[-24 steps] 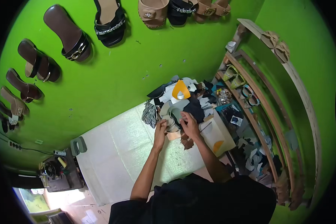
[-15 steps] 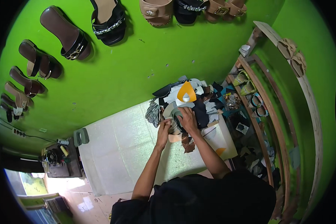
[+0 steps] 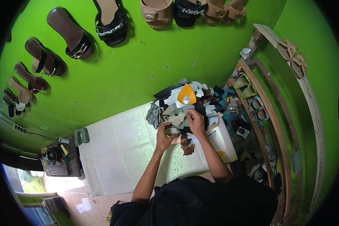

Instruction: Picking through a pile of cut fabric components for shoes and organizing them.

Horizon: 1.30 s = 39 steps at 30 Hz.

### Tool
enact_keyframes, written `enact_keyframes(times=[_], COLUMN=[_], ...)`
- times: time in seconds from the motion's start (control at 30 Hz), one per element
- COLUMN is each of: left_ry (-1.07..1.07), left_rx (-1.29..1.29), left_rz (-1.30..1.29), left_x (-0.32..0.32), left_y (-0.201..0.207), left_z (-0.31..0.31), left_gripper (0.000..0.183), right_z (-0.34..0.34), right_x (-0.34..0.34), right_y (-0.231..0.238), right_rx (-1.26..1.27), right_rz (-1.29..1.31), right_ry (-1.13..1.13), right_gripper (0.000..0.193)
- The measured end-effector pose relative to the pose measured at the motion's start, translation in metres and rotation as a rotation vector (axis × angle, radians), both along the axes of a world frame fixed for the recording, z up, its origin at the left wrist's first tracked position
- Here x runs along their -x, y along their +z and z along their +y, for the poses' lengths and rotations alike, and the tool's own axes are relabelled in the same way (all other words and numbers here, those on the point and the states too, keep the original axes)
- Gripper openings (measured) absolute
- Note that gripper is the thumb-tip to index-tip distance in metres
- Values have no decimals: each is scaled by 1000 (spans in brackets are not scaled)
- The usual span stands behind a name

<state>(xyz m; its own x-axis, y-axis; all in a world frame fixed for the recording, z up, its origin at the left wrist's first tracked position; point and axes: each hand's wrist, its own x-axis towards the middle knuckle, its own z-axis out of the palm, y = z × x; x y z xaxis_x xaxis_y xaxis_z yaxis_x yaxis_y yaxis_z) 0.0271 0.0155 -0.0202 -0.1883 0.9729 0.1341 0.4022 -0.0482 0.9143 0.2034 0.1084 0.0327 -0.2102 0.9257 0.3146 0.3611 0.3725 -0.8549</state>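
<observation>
Over a heap of cut scraps on the table, my right hand (image 3: 196, 121) pinches the edge of a pale grey-green material piece (image 3: 178, 119). My left hand (image 3: 164, 138) is at the heap's near left side, thumb and fingers apart, its fingertips by the same piece. Grey pieces (image 3: 173, 109) lie just beyond my hands. Farther back sits a yellow-orange piece (image 3: 187, 93) with white scraps around it. Striped strips (image 3: 153, 115) lie left of the heap, and a brown leopard-print scrap (image 3: 187, 145) lies on the near side.
A pale sheet covers the long table (image 3: 116, 147). On its far left end rests a stack of grey-green sole shapes (image 3: 81, 136). Sandals (image 3: 71, 34) hang along the green wall. To the right stands a wooden rack (image 3: 265, 124) with sandals and scraps. A machine (image 3: 58, 156) stands at far left.
My right hand has drawn back slightly and now pinches the grey-green piece, lifted over the heap. My left hand's fingers have spread. The view has shifted slightly.
</observation>
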Motion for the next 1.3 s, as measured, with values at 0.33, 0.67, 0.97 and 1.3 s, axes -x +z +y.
enact_keyframes(times=[0.33,0.67,0.97,1.3], left_ry=[12,180,271,219], left_rx=[-200,101,-127,-128], left_rz=[-11,-90,153,-274], left_x=[-25,-13,-20,-8], left_y=[39,6,5,82], left_z=[11,40,46,47], left_gripper=[49,25,16,18], right_z=[-6,5,4,17], right_x=[-22,-49,-41,-38], right_y=[48,9,-41,23], right_rx=[260,305,-143,178], right_rz=[366,-157,-223,147], right_ry=[-15,-124,-289,-85], right_gripper=[15,17,19,18])
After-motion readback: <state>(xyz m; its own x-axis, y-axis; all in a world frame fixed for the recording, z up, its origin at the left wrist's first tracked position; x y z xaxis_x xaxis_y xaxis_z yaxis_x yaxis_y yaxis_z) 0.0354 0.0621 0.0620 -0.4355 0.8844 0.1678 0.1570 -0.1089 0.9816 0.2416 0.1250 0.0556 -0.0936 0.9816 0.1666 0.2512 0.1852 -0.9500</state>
